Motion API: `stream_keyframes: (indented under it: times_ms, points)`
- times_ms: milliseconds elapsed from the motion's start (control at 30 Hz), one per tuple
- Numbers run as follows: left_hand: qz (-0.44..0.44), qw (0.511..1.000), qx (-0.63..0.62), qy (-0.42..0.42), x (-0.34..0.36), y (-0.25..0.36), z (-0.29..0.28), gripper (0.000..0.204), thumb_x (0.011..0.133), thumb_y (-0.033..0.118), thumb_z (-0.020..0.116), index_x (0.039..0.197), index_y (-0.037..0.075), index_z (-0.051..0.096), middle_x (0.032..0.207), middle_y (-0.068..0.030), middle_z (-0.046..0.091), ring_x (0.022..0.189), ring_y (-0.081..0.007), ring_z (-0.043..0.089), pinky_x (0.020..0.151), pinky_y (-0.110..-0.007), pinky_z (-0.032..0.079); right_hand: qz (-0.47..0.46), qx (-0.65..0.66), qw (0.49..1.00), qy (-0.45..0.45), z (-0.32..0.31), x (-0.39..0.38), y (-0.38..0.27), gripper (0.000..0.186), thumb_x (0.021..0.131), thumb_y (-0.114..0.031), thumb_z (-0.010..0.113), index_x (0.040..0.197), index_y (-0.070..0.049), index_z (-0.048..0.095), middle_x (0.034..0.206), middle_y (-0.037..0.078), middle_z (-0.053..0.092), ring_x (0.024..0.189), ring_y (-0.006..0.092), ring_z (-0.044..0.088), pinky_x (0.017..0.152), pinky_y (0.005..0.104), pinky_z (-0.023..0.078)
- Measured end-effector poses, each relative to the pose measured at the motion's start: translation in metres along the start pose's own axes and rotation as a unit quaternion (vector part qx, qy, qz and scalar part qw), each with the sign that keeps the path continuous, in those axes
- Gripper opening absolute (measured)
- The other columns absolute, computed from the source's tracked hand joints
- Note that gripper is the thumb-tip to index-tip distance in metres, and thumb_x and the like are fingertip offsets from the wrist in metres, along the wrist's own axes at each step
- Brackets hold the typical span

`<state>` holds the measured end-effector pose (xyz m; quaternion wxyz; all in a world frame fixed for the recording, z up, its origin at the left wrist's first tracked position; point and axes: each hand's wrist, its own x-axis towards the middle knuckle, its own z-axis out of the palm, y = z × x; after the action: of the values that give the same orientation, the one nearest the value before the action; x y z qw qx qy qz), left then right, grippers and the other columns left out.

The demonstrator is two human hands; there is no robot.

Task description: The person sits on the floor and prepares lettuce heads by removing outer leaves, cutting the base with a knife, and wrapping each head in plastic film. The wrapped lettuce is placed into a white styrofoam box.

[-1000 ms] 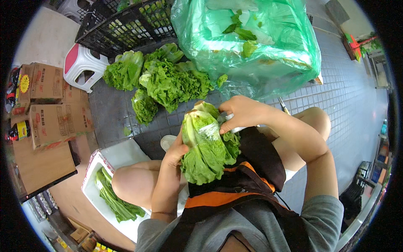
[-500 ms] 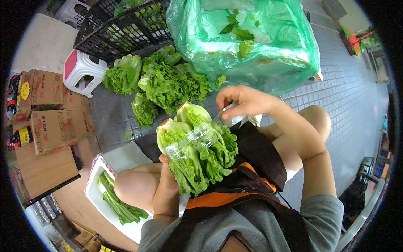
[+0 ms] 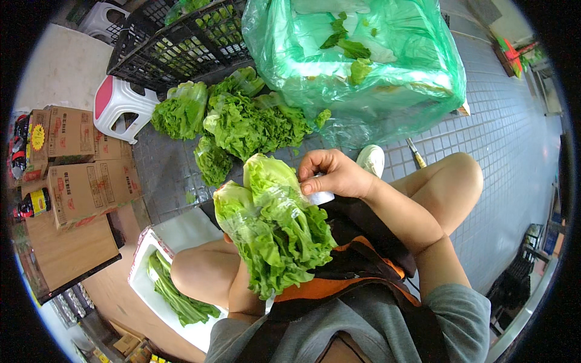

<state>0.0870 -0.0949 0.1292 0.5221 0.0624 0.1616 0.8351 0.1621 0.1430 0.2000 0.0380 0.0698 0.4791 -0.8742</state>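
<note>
My left hand (image 3: 227, 238), mostly hidden, holds two light-green lettuce heads (image 3: 272, 236) with clear film across them, over my lap and dark apron with orange trim. At their upper right, my right hand (image 3: 321, 175) is closed, pinching clear film, with a white object (image 3: 321, 196) partly hidden under its fingers. Several more leafy lettuces (image 3: 239, 124) lie on the grey floor beyond.
Ahead stand a green bag-lined container (image 3: 387, 85) and black crate (image 3: 175, 45). Left are a white stool (image 3: 115, 103), cardboard boxes (image 3: 72, 139) and a foam box (image 3: 148, 245) with greens. A knife-like tool (image 3: 417, 157) lies by my right knee.
The lettuces have turned and moved lower left. My right hand rose off them and has come down again beside their upper right. A white shoe now shows past my right hand.
</note>
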Motion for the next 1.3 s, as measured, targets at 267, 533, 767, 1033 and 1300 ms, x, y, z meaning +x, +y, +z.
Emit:
stream_keyframes:
  times_ms: [267,533,767,1033,1300]
  points:
    - [-0.018,1.0,0.01,0.011,-0.002,0.003,0.005,0.113,0.047,0.049,0.078,0.138,0.008,0.024,0.133,-0.016,0.038,0.12,-0.0302,0.041,0.099,-0.045,0.035,0.003,0.123,0.989,0.081,0.013,0.0,0.041,0.025,0.072,-0.014,0.076,0.074,-0.005,0.052,0.079,0.003,0.063,0.076,0.009,0.058,0.07,0.0226,0.046]
    - [-0.03,0.999,0.021,0.018,-0.003,-0.003,0.006,0.113,0.047,0.043,0.079,0.138,0.008,0.022,0.133,-0.0161,0.038,0.121,-0.0307,0.041,0.099,-0.045,0.035,-0.011,0.018,0.991,0.13,-0.001,0.009,0.087,0.026,0.079,-0.018,0.07,0.075,-0.005,0.049,0.074,0.0,0.057,0.069,0.005,0.051,0.06,0.0206,0.043]
    - [-0.024,0.999,0.041,0.011,0.001,-0.001,0.018,0.113,0.047,0.038,0.08,0.138,0.009,0.021,0.133,-0.0162,0.038,0.121,-0.0311,0.041,0.099,-0.045,0.036,-0.029,-0.527,0.82,0.222,-0.021,0.007,0.166,0.026,0.067,-0.025,0.074,0.069,-0.008,0.055,0.067,0.009,0.061,0.065,0.0257,0.061,0.061,0.039,0.045]
    - [-0.042,0.997,0.06,0.001,0.002,0.003,0.022,0.113,0.046,0.032,0.082,0.139,0.009,0.02,0.133,-0.0162,0.038,0.121,-0.0316,0.04,0.099,-0.046,0.036,0.187,-0.168,0.929,0.273,-0.063,0.015,0.107,0.055,0.088,-0.049,0.043,0.121,-0.006,0.046,0.127,0.016,0.047,0.118,0.0306,0.043,0.101,0.0415,0.031]
    - [-0.101,0.991,0.088,-0.021,0.011,-0.015,0.045,0.114,0.046,0.027,0.083,0.139,0.01,0.019,0.133,-0.0163,0.038,0.122,-0.0321,0.04,0.099,-0.046,0.036,0.051,-0.05,0.993,0.091,0.013,-0.012,0.003,0.08,0.088,-0.061,0.03,0.14,-0.002,0.015,0.134,0.014,0.037,0.124,0.0225,0.036,0.103,0.0335,0.029]
